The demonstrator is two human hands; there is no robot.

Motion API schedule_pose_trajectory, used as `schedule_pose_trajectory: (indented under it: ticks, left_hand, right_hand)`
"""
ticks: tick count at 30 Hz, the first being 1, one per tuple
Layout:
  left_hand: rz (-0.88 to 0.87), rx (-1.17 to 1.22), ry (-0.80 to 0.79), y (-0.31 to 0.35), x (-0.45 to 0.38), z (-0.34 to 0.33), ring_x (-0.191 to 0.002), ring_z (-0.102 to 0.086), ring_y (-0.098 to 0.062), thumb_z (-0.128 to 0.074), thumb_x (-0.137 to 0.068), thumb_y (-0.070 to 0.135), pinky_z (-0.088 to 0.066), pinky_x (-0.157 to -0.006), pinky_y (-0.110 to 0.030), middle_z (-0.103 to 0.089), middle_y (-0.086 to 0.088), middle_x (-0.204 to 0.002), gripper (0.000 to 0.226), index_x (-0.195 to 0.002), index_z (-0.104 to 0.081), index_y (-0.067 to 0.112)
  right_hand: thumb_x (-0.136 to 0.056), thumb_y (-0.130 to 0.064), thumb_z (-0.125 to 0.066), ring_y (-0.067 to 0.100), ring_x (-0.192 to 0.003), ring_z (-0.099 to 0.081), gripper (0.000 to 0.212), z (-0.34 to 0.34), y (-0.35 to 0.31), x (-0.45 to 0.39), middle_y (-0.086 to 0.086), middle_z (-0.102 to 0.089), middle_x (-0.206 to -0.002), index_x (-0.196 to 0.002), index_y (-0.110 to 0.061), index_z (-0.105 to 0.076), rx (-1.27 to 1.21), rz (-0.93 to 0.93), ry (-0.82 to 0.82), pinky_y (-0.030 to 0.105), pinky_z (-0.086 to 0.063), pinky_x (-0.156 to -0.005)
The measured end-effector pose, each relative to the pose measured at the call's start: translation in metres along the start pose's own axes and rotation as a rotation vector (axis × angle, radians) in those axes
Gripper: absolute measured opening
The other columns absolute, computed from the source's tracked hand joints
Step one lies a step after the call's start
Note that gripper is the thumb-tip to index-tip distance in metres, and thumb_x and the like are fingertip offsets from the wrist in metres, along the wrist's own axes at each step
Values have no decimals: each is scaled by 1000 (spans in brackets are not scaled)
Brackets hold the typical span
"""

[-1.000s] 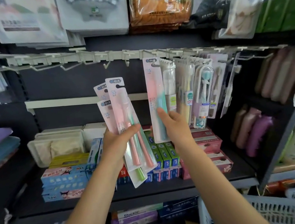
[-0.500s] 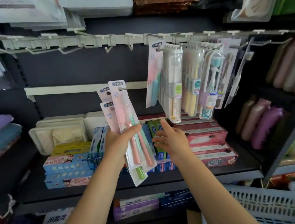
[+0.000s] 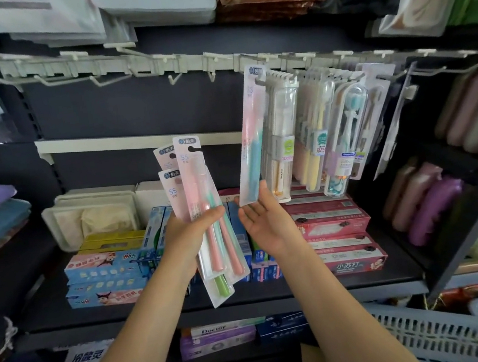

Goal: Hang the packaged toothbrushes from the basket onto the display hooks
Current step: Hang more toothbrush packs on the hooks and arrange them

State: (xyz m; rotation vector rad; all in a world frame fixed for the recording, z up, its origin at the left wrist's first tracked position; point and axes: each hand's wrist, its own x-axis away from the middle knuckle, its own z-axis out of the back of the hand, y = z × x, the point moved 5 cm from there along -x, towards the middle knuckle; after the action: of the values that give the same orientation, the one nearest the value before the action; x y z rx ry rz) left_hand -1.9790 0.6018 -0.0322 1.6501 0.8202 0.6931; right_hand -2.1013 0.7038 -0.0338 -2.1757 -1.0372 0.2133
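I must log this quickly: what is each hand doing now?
Left hand: holds a fan of toothbrush packs.
Right hand: open, palm up, holding nothing, just under the hung pack.

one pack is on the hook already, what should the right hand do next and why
Probably bring the open right hand across to pinch the front pack from the fan of packs in the left hand. It holds nothing, the pink and teal pack hangs on its hook, and several packs remain.
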Motion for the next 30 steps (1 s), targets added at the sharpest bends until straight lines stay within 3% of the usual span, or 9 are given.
schedule_pose_trajectory:
  ticks: [3, 7, 13, 19, 22, 25, 28, 30]
  left_hand:
    - [4, -12, 4, -2, -4, -1, -96, -72, -20, -87, -76, 19, -58, -82, -39, -75, -1, -105, 48, -119, -67, 21]
    - [0, -10, 5, -6, -11, 2, -97, -72, -19, -87, -76, 18, -56, -82, -36, -76, 0, -105, 48, -120, -68, 21]
    - [13, -25, 7, -11, -29, 7, -97, -72, -19, -87, -76, 20, -56, -87, -39, -76, 1, -103, 45, -117, -69, 22]
    - [12, -31, -6, -11, -49, 8, -97, -73, -19, -89, -73, 19, -56, -90, -39, -78, 3, -101, 42, -111, -71, 25]
    - [38, -26, -29, -12, -55, 7, -94, -75, -21, -88, -73, 20, -58, -89, -42, -79, 2, -98, 42, -111, -71, 24]
    - [54, -9, -49, -13, -56, 7, -91, -75, -21, -87, -74, 20, -59, -82, -40, -79, -1, -97, 42, -113, -71, 21]
    - [56, 28, -72, -12, -53, 7, -91, -75, -23, -87, -70, 21, -59, -79, -40, -78, -4, -98, 47, -114, -70, 19]
    - [42, 68, -80, -10, -50, 7, -93, -75, -25, -86, -68, 21, -59, -79, -42, -78, -5, -99, 49, -115, -70, 19]
  right_hand:
    - [-100, -21, -59, 23, -110, -65, 27, 2, 6, -4, 12, -66, -112, -121, -5, -63, -12, 1, -43, 25, -59, -81]
    - [-99, -11, -60, 23, -104, -70, 38, 4, 10, -14, 15, -69, -113, -134, 4, -56, -34, 44, -74, 27, -60, -85]
    - [-98, -13, -62, 20, -95, -74, 32, -2, 8, -38, 9, -76, -100, -128, -2, -59, -62, 63, -38, 26, -61, -81]
    - [-95, -15, -69, 22, -101, -69, 61, -9, 4, -86, 16, -62, -131, -148, -3, -42, -75, 83, 95, 25, -62, -74]
    - [-95, -21, -69, 20, -100, -68, 62, -9, 4, -99, 19, -59, -138, -148, -4, -42, -49, 96, 124, 24, -60, -73]
    - [-96, -31, -66, 16, -96, -68, 55, -5, 12, -88, 16, -64, -128, -141, -4, -49, 62, 54, 115, 23, -57, -74]
    - [-93, -40, -68, 19, -92, -70, 42, 6, 29, -58, 10, -72, -106, -119, -7, -63, 277, -28, 73, 29, -57, -79]
    - [-86, -46, -71, 21, -93, -70, 53, 8, 38, -37, 11, -73, -108, -117, -3, -65, 443, -39, -13, 34, -58, -83]
